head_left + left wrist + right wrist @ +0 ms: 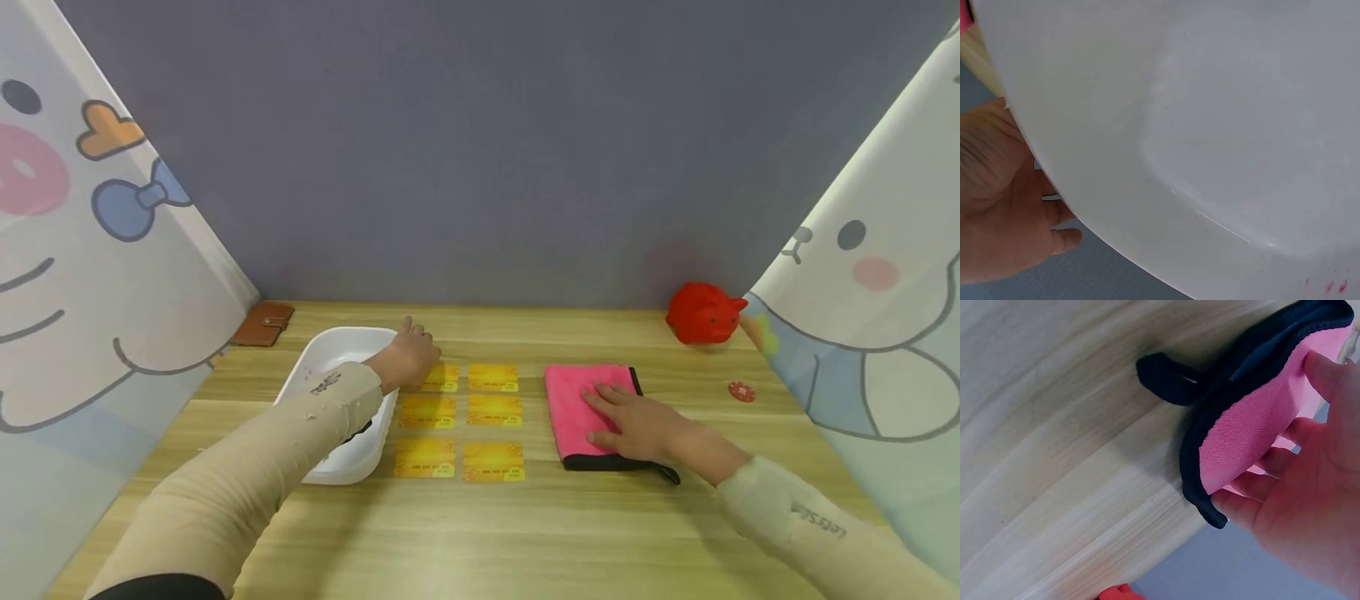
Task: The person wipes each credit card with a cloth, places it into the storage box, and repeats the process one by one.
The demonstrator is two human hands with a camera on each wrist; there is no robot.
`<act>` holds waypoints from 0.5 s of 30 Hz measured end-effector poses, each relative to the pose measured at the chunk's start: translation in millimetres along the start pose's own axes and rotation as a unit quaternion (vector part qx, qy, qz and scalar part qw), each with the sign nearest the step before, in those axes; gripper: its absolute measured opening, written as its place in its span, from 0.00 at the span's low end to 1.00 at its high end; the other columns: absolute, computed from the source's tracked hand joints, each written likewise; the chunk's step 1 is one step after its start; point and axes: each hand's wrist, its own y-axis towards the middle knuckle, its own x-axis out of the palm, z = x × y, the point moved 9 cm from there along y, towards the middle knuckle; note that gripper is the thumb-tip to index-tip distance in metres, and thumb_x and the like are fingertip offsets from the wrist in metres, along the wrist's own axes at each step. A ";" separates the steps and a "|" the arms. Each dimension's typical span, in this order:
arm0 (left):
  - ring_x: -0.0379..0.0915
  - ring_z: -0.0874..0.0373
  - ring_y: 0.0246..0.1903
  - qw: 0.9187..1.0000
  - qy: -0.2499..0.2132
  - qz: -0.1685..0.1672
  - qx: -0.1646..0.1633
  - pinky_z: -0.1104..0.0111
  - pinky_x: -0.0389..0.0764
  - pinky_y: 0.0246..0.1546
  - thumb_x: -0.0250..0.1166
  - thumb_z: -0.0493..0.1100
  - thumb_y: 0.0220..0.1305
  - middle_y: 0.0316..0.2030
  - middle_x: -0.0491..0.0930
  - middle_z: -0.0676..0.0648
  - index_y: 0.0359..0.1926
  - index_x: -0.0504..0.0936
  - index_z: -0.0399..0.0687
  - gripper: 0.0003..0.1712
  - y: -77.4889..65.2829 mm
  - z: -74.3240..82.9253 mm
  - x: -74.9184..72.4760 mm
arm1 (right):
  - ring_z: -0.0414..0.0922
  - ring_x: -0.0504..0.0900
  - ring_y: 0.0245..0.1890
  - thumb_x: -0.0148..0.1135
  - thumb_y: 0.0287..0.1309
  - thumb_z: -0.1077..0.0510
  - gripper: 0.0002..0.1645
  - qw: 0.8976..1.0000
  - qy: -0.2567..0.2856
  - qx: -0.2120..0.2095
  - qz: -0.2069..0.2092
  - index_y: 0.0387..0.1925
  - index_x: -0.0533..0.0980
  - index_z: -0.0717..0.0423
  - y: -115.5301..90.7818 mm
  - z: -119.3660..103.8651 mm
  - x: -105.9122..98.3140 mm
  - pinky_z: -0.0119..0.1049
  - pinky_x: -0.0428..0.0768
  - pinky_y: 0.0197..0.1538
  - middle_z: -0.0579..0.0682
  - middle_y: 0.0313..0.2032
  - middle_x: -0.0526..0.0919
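Note:
My left hand (411,354) reaches across the far right corner of a white plastic basin (372,468) and overlaps one of several yellow cards (425,458). In the left wrist view the fingers (1063,240) look loosely extended, partly hidden behind the basin's rim. Most of that basin lies under the left sleeve. My right hand (632,422) rests with spread fingers on a folded pink cloth (566,400) edged in black. From the right wrist, the fingers (1257,484) lie across the pink side, and a black loop (1163,378) sticks out from its edge.
The cards sit in two columns on the wooden table (465,542). A brown wallet (262,323) lies behind the basin at far left. At the back right stands a red piggy bank (703,315), with a red chip (742,392) in front. A grey panel (480,167) rises behind.

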 end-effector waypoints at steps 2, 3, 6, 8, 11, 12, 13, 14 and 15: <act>0.62 0.41 0.68 1.000 -0.004 -0.006 0.005 0.45 0.50 0.76 0.65 0.44 0.68 0.65 0.73 0.40 0.67 0.74 0.50 0.28 1.8 0.5 1.0 | 0.65 0.53 0.76 0.55 0.68 0.33 0.47 1.000 -0.004 0.000 -0.002 0.77 0.57 0.55 0.3 -0.6 0.7 0.62 0.61 0.72 0.64 0.76 0.55; 0.62 0.41 0.68 1.000 -0.007 -0.008 0.006 0.46 0.50 0.76 0.65 0.44 0.68 0.65 0.73 0.40 0.67 0.74 0.50 0.28 2.7 0.5 1.2 | 0.65 0.53 0.76 0.55 0.68 0.33 0.47 1.000 -0.008 -0.002 -0.001 0.77 0.58 0.55 0.7 -1.1 0.5 0.62 0.61 0.72 0.65 0.76 0.56; 0.61 0.41 0.68 1.000 -0.015 -0.011 0.005 0.46 0.49 0.76 0.64 0.43 0.69 0.66 0.72 0.40 0.67 0.74 0.49 0.26 4.9 -0.7 1.4 | 0.65 0.53 0.76 0.54 0.68 0.33 0.47 1.000 -0.014 -0.004 0.000 0.76 0.58 0.56 2.3 -1.7 -0.4 0.62 0.60 0.72 0.65 0.76 0.56; 0.61 0.41 0.69 1.000 -0.023 -0.012 0.004 0.46 0.49 0.76 0.63 0.42 0.69 0.66 0.72 0.40 0.66 0.75 0.48 0.25 5.8 -1.5 1.2 | 0.66 0.54 0.76 0.54 0.68 0.34 0.47 1.000 -0.015 -0.004 0.001 0.76 0.58 0.56 3.2 -2.1 -1.4 0.62 0.60 0.72 0.65 0.76 0.56; 0.59 0.40 0.70 0.999 -0.045 -0.017 0.003 0.46 0.48 0.76 0.63 0.43 0.69 0.67 0.71 0.39 0.67 0.74 0.47 0.26 5.5 -2.1 0.6 | 0.65 0.52 0.77 0.54 0.68 0.34 0.46 1.000 -0.011 0.004 -0.005 0.77 0.57 0.55 3.5 -1.3 -0.8 0.61 0.60 0.73 0.64 0.76 0.55; 0.59 0.40 0.70 0.999 -0.050 -0.019 0.002 0.46 0.48 0.76 0.64 0.43 0.68 0.67 0.71 0.39 0.67 0.73 0.47 0.27 5.4 -2.1 0.4 | 0.65 0.52 0.77 0.55 0.68 0.34 0.47 1.000 -0.011 0.005 -0.006 0.77 0.57 0.55 3.4 -1.2 -0.6 0.61 0.60 0.73 0.64 0.76 0.55; 0.58 0.40 0.71 0.998 -0.056 -0.023 0.001 0.46 0.47 0.77 0.65 0.44 0.67 0.67 0.70 0.39 0.68 0.72 0.47 0.29 5.2 -2.3 0.3 | 0.65 0.52 0.77 0.55 0.68 0.34 0.47 1.000 -0.010 0.005 -0.007 0.77 0.57 0.55 3.2 -1.4 -0.5 0.62 0.60 0.72 0.64 0.76 0.55; 0.58 0.40 0.71 0.998 -0.061 -0.025 0.001 0.46 0.47 0.77 0.65 0.44 0.67 0.68 0.70 0.39 0.69 0.72 0.47 0.30 5.1 -2.4 0.3 | 0.65 0.52 0.77 0.55 0.68 0.34 0.47 1.000 -0.010 0.006 -0.008 0.77 0.57 0.55 3.0 -1.4 -0.1 0.62 0.60 0.72 0.64 0.76 0.55; 0.58 0.40 0.71 0.998 -0.063 -0.027 0.000 0.46 0.47 0.77 0.65 0.45 0.67 0.68 0.69 0.39 0.69 0.71 0.48 0.31 5.2 -2.4 0.3 | 0.65 0.52 0.77 0.55 0.68 0.34 0.47 1.000 -0.007 0.008 -0.010 0.77 0.57 0.54 2.7 -1.5 0.4 0.62 0.60 0.72 0.64 0.77 0.55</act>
